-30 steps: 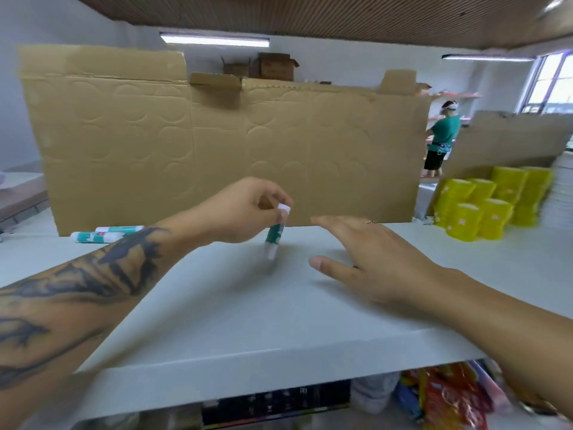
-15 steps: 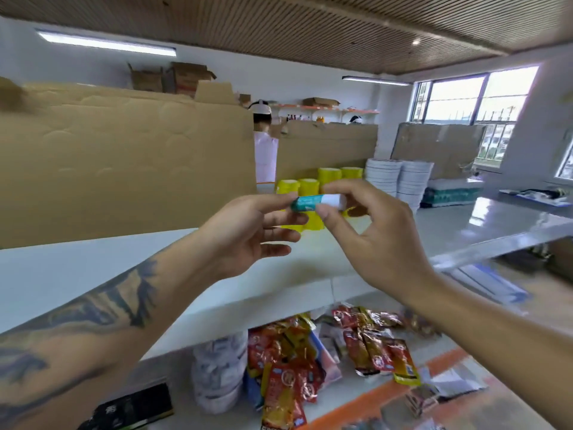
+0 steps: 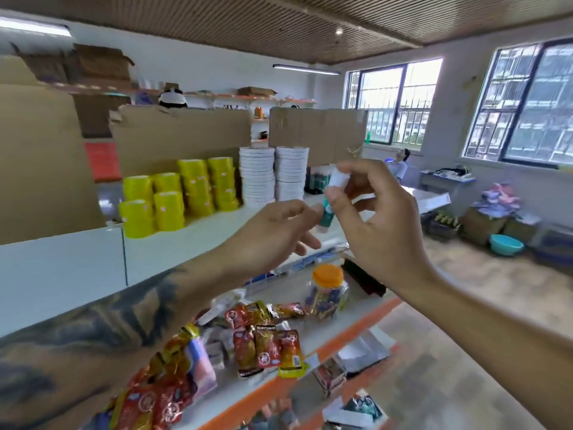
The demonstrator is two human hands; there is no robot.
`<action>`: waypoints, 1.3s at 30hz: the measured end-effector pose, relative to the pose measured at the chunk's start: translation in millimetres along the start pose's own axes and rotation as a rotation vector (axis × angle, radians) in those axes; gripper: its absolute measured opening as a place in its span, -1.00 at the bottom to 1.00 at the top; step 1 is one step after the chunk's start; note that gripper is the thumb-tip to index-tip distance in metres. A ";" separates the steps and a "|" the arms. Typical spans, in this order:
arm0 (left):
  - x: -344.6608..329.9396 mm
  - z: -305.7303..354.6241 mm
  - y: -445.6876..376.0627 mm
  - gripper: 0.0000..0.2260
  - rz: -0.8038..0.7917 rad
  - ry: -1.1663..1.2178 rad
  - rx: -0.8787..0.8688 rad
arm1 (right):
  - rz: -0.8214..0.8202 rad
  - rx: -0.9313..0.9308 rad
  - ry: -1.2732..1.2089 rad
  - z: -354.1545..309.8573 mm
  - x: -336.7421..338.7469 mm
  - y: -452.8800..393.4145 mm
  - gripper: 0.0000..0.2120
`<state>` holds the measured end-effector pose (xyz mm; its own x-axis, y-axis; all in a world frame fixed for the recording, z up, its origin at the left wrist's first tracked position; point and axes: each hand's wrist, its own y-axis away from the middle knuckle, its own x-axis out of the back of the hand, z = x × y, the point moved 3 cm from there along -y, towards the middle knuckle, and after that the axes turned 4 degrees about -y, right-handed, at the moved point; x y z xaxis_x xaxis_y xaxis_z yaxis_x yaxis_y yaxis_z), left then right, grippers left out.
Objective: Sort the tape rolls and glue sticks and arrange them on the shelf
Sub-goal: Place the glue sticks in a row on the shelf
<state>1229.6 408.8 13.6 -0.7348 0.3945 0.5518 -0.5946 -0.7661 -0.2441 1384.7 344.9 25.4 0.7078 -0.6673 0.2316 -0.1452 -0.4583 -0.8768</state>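
Teal glue stick (image 3: 329, 202) sits pinched in right hand (image 3: 376, 225) above the shelf (image 3: 192, 240); left hand (image 3: 276, 234) fingers touch its base, loosely curled. Next, I judge: set it by the dark sticks beyond the white rolls (image 3: 273, 176).

Bright daylight from the windows (image 3: 465, 103) at right, motion blur throughout, wide-angle bending at the edges.
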 end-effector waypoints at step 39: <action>-83.8 -115.8 -281.3 -0.38 -0.179 -0.942 0.387 | -0.558 0.078 0.197 419.1 -129.7 -218.6 -0.84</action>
<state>1420.6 650.0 -56.4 0.0064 0.0888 0.9960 -0.4021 -0.9117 0.0839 1614.3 777.7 10.5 0.5201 -0.4376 0.7335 0.2683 -0.7316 -0.6267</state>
